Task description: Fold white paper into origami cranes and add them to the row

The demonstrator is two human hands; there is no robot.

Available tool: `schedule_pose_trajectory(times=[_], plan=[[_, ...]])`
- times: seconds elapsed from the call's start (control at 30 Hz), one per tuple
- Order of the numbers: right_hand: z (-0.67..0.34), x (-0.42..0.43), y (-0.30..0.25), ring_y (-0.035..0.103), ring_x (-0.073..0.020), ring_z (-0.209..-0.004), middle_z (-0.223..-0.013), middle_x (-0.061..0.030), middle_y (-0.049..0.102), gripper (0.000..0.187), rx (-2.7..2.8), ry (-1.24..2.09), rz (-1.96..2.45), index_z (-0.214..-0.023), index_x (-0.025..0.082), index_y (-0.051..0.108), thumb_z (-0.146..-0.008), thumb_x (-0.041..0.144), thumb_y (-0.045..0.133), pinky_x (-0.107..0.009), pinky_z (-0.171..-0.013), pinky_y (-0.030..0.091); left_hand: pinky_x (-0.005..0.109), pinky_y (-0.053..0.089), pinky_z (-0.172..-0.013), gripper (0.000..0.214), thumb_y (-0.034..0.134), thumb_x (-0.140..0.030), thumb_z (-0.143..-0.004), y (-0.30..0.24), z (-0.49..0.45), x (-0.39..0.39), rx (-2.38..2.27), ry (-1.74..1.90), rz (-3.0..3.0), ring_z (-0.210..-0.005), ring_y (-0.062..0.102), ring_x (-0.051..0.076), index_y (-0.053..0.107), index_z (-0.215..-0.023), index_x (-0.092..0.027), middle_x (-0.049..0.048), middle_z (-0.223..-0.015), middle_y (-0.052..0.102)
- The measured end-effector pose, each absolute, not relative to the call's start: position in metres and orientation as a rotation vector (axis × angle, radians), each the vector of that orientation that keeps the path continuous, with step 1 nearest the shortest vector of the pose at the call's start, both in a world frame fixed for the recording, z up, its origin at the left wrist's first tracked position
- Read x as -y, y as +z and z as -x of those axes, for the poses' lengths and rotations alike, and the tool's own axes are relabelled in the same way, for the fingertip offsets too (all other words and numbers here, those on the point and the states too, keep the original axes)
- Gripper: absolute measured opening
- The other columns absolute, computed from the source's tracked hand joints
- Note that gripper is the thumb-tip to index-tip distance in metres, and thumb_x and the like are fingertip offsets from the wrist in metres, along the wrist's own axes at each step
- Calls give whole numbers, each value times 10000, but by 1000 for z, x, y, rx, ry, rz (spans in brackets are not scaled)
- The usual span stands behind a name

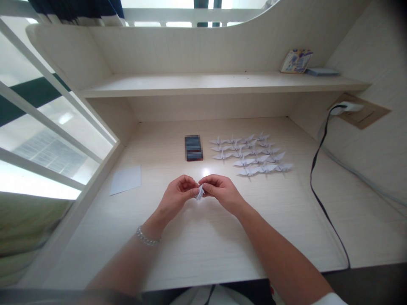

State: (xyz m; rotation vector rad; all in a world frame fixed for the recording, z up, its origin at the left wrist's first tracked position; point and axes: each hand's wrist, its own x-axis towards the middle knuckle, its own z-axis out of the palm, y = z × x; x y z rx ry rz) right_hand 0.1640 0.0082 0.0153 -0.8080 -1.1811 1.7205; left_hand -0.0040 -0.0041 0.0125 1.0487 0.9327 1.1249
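Folded paper between left hand and right hand: thin, matt, pale, both hands bare skin, no gloves. Paper cranes same thin matt paper, crisp creases. Loose paper sheet smooth, matt. Desk pale wood-look board, fine grain, smooth, slight sheen under the light. Shelf same pale finish. Bracelet shiny metal chain on the left wrist. Cable black, flat, looks like plastic. Plug white plastic. Blurred stack on the desk, material can't tell.
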Motion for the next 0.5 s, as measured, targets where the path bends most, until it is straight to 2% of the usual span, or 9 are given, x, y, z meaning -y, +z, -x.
schedule_pose_trajectory(times=[0.13, 0.3, 0.5], plan=[[-162, -8, 16, 623, -131, -638, -717, -1, 646, 274, 1137, 1698, 883, -843, 166, 650, -663, 361, 716, -336, -672, 557, 260, 475, -655, 211, 760, -203, -632, 12, 3, 4, -957, 1140, -1079, -686, 604, 133, 617, -772, -137, 38, -763, 653], [-162, -9, 15, 632, -134, -658, -745, -5, 645, 281, 1159, 1680, 892, -898, 165, 629, -684, 333, 700, -308, -635, 556, 272, 479, -663, 170, 741, -212, -654, 11, 5, 3, -1002, 1098, -1137, -674, 607, 141, 652, -774, -131, 40, -731, 663], [-165, -8, 13, 644, -155, -680, -751, -26, 653, 284, 1250, 1604, 929, -904, 150, 628, -687, 320, 698, -343, -658, 565, 292, 492, -681, 149, 735, -227, -653, 12, 6, 2, -1061, 1069, -1175, -682, 615, 159, 683, -755, -132, 56, -738, 685]])
